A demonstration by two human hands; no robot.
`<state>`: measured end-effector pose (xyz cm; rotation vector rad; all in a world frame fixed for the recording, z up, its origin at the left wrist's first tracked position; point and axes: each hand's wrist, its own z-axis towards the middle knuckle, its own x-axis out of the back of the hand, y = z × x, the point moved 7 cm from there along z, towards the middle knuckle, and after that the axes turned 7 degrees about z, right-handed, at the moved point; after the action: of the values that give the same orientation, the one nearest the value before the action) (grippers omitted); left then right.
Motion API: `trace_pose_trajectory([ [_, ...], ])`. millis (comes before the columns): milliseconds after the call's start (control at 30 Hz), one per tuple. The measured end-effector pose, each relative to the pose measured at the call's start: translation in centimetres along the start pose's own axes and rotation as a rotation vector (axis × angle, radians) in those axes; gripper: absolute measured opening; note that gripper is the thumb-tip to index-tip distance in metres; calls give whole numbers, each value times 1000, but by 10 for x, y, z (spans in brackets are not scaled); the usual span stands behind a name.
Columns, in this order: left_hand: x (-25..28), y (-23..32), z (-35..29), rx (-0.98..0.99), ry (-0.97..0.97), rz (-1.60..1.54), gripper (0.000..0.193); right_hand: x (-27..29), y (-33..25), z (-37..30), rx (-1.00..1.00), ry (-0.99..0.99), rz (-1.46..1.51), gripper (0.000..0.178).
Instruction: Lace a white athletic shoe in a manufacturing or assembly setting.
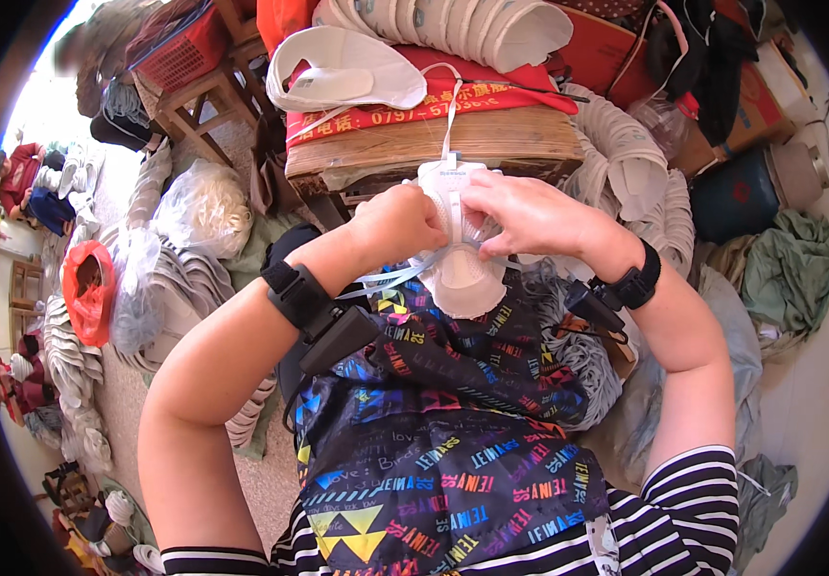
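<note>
Head view: both hands meet over one white folded mask [460, 252], held in the air just in front of the person's chest, above the patterned apron [443, 451] and just short of the front edge of the wooden worktop [434, 144]. The left hand [397, 224] is curled almost into a fist, its fingers pinching the mask's left side; the right hand [530, 213] lies over the upper right part with fingers bent down onto it, pinching as well. The mask sits directly between the two hands, so neither is nearer than the other. Its long axis runs away from the body: the rounded lower end points down toward the apron, the narrower upper end toward the worktop. A white strap [449, 115] runs from that upper end straight up over the worktop's edge, and pale elastic loops [386, 276] trail out to the left under the left wrist. Each wrist carries a black band with a small device.

On the worktop a red cloth [491, 91] lies under another flat mask [343, 72] and a row of stacked masks [462, 27]. More white stacks [170, 278] and clear bags [203, 206] crowd the floor on the left
</note>
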<state>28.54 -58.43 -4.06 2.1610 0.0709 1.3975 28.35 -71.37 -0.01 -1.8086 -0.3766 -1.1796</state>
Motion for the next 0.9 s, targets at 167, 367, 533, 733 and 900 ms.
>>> trace_pose_trajectory([
  [167,-8,-11,-7,4,172,-386,15,2,0,-1,4,10,46,35],
  [367,-5,-9,-13,24,405,-304,16,6,-2,-2,24,-7,56,38],
  [533,3,-11,-9,217,387,-736,18,8,3,-2,29,-53,85,39],
  [733,38,16,-20,-91,731,-345,16,8,5,-10,-47,-76,60,39],
  [900,6,36,-16,-283,523,-286,15,0,4,-20,50,73,59,40],
])
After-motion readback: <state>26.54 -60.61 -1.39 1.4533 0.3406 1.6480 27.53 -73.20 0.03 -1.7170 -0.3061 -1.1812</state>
